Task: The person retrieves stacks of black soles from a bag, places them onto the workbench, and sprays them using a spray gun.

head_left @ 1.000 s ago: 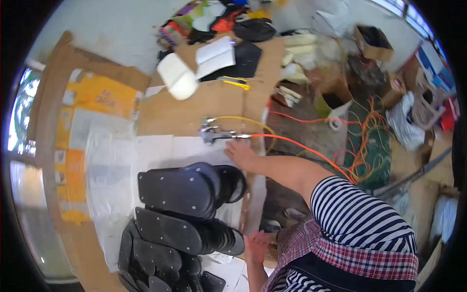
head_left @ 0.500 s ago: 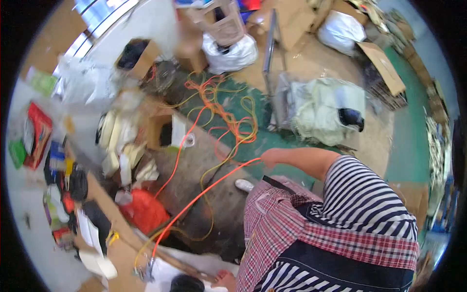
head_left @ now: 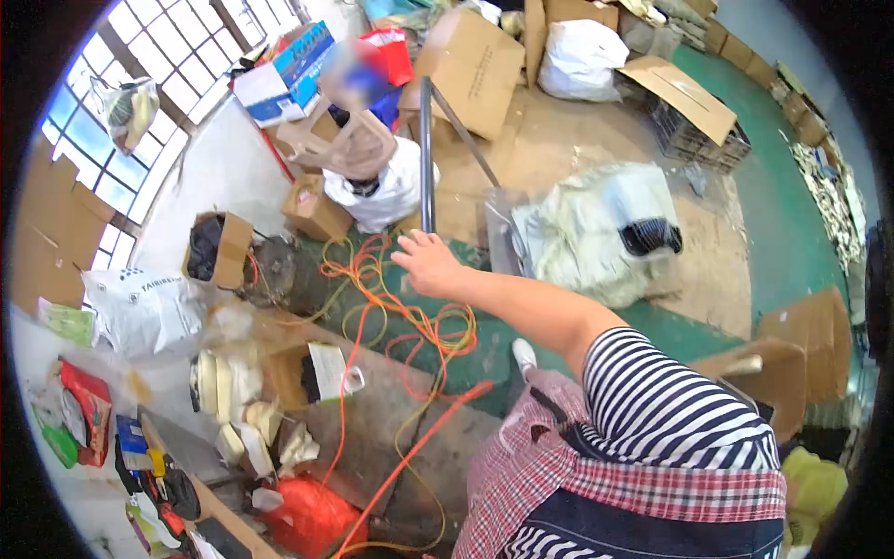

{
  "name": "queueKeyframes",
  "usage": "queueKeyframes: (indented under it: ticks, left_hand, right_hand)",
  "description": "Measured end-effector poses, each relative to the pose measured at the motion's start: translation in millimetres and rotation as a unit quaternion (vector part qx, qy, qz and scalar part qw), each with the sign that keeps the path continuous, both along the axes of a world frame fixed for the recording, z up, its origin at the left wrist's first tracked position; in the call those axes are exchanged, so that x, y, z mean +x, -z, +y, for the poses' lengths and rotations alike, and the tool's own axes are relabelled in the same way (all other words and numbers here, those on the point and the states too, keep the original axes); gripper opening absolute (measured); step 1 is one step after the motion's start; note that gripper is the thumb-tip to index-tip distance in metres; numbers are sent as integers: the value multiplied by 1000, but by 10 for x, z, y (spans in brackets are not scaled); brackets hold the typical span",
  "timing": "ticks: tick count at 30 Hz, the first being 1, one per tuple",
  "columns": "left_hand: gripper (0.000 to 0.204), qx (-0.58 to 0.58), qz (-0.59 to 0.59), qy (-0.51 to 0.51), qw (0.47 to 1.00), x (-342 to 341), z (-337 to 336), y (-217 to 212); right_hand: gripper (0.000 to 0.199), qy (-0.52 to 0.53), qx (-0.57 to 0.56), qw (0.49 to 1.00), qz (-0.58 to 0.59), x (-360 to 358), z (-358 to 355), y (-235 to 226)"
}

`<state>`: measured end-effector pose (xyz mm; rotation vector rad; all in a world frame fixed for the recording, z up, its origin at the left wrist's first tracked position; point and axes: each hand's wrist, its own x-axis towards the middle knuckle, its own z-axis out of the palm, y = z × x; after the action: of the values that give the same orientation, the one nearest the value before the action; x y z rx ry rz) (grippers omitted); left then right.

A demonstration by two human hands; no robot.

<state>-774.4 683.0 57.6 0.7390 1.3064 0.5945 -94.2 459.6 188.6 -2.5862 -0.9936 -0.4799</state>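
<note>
My right hand (head_left: 428, 264) reaches out with its fingers spread and nothing held in it. Its fingertips are beside the lower end of an upright dark metal bar (head_left: 426, 158); whether they touch it I cannot tell. A thick orange hose (head_left: 410, 456) runs up from the lower edge, its visible end to the right of the tangle. Below my hand, a tangle of orange and yellow hoses (head_left: 396, 307) lies on the green floor (head_left: 494, 340). A pale sack-like bundle (head_left: 596, 224) with a black object on it stands to the right. My left hand does not show.
A beige plastic chair (head_left: 345, 144) rests on a white bag (head_left: 382, 191). Open cardboard boxes (head_left: 233, 252) and a stuffed white bag (head_left: 144, 307) stand at left. A red bag (head_left: 312, 517) lies low down. A covered dark crate (head_left: 694, 126) is at the far right.
My right hand has moved up and left, away from the orange hose, which it has let go. The hose's end has dropped lower. My left hand has left the view.
</note>
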Motion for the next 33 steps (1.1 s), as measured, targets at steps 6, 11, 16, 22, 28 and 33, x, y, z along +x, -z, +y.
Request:
queueKeyframes:
  ticks: [6, 11, 16, 22, 28, 33]
  left_hand:
    - [28, 55, 77, -78, 993, 2107, -762, -244]
    - [29, -15, 74, -85, 994, 3322, -1171, -441]
    - [44, -10, 15, -90, 996, 3948, -930, 58]
    - [41, 61, 47, -79, 994, 4798, -960, 203]
    - [46, 38, 181, -115, 976, 4860, -1083, 279]
    - [54, 1, 260, -95, 961, 5173, -1129, 613]
  right_hand:
    - [23, -181, -246, 951, -39, 988, -44, 538]
    - [14, -265, -78, 959, -54, 1364, -167, 500]
    - [15, -274, 15, 960, -47, 2019, -231, 505]
    - [17, -185, 9, 981, -62, 3024, -420, 564]
    - [22, -5, -49, 998, -45, 4286, -595, 598]
    - [23, 75, -25, 995, -60, 5347, -900, 558]
